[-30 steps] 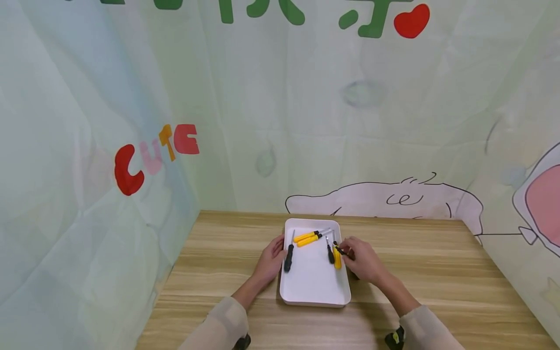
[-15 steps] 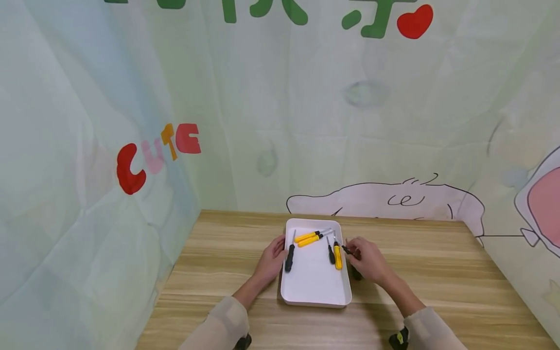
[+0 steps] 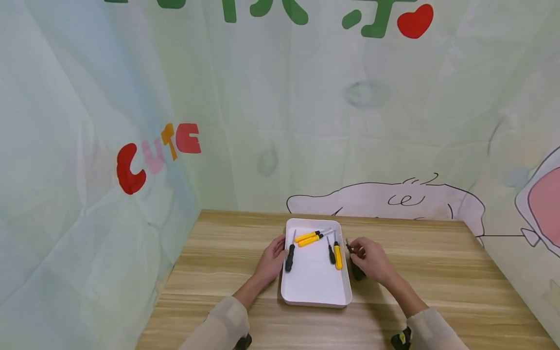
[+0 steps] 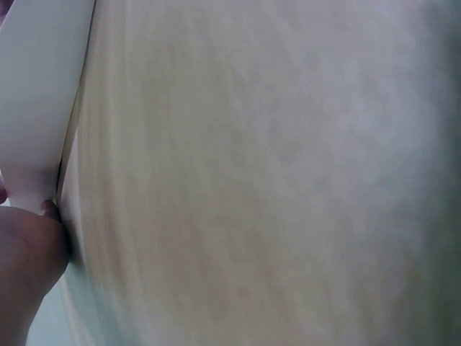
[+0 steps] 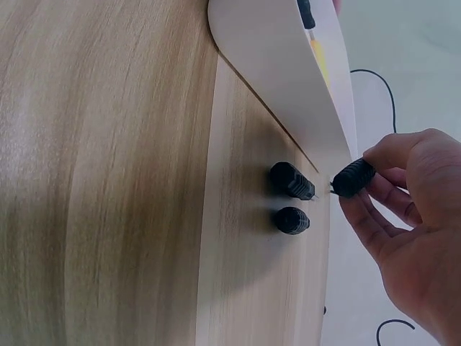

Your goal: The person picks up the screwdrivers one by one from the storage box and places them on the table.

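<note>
A white tray (image 3: 312,291) holds yellow-handled and black-handled screwdrivers. My left hand (image 3: 271,260) grips the tray's left wall, near a black-handled screwdriver (image 3: 290,257) lying inside. In the left wrist view, part of that hand (image 4: 29,249) shows at the tray's outer side (image 4: 39,108). Just past the right rim, my right hand (image 3: 372,257) pinches a small black-handled screwdriver (image 5: 353,177) between thumb and fingers; most of its shaft is hidden. Below that hand, two more black handles, one a screwdriver's (image 5: 292,180) and one a second tool's (image 5: 292,220), rest on the table beside the tray.
Two yellow-handled screwdrivers (image 3: 309,240) lie in the tray's far part. Along its right side are another black-handled screwdriver (image 3: 331,253) and a yellow-handled one (image 3: 338,256). The wood-grain table (image 3: 227,233) meets a printed cloth backdrop (image 3: 245,121) at the back and sides.
My right hand has moved right, carrying the black-handled screwdriver from above the tray's right edge to outside the rim. My left hand stays at the tray's left side.
</note>
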Available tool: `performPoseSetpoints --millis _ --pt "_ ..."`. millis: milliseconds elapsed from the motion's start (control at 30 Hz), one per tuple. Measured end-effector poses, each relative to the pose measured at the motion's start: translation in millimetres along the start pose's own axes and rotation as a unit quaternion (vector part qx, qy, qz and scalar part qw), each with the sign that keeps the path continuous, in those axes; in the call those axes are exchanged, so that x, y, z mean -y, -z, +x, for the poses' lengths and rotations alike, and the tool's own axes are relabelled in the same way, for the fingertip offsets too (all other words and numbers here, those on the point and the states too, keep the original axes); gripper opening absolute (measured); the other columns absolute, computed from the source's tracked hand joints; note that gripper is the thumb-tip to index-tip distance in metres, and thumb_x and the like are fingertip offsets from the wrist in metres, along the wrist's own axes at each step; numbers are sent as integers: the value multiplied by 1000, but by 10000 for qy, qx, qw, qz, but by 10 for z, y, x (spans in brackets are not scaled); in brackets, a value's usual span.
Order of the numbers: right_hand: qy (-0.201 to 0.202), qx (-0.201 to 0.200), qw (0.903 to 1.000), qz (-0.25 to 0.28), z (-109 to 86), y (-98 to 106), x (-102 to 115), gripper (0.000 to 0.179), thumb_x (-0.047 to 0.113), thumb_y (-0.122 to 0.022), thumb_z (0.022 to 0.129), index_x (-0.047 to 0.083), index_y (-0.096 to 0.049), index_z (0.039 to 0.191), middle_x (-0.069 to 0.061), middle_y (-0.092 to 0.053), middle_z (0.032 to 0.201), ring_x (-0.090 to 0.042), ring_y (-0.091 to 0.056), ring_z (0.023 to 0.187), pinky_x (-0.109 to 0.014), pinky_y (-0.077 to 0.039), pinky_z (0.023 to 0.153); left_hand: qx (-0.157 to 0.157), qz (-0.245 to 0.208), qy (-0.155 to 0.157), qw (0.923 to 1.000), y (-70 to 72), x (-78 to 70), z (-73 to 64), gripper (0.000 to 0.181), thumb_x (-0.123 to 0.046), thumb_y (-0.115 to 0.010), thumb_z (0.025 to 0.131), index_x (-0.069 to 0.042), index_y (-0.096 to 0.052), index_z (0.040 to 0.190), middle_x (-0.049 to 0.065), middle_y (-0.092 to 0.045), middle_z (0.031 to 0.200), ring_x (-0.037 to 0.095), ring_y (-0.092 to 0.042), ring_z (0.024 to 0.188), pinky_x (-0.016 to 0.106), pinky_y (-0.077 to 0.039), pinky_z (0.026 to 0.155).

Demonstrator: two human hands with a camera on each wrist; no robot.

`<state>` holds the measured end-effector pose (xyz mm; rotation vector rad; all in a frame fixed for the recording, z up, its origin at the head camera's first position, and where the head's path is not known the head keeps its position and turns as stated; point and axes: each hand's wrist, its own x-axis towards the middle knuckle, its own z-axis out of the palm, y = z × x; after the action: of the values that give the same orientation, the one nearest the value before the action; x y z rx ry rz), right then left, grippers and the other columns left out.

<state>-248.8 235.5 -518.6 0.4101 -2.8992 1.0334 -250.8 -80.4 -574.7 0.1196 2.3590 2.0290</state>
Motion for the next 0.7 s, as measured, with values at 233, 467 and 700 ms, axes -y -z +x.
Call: performPoseSetpoints --millis 233,467,700 --pt "-123 -32 9997 196 -7 7 -44 22 2 -74 95 -1 -70 116 -8 -69 101 -23 -67 88 -37 -63 75 42 -70 -105 9999 10 1 -11 53 -4 -51 109 6 -38 159 29 -41 162 41 -40 151 51 -35 124" --pt "-291 -94 9986 439 -24 37 -82 21 4 -75 95 1 -70 115 -8 -69 101 -25 -68 91 -35 -63 74 94 -196 -108 9997 12 -130 -85 53 -1 -50 108 13 -36 157 35 -39 160 46 -38 151 56 -33 123" --pt "-489 -200 9972 533 -30 79 -109 22 5 -75 95 -1 -71 116 -10 -70 100 -28 -69 93 -37 -62 74 156 -249 -92 9995 54 -381 -204 53 0 -51 107 15 -37 155 36 -40 159 47 -40 149 55 -34 123"
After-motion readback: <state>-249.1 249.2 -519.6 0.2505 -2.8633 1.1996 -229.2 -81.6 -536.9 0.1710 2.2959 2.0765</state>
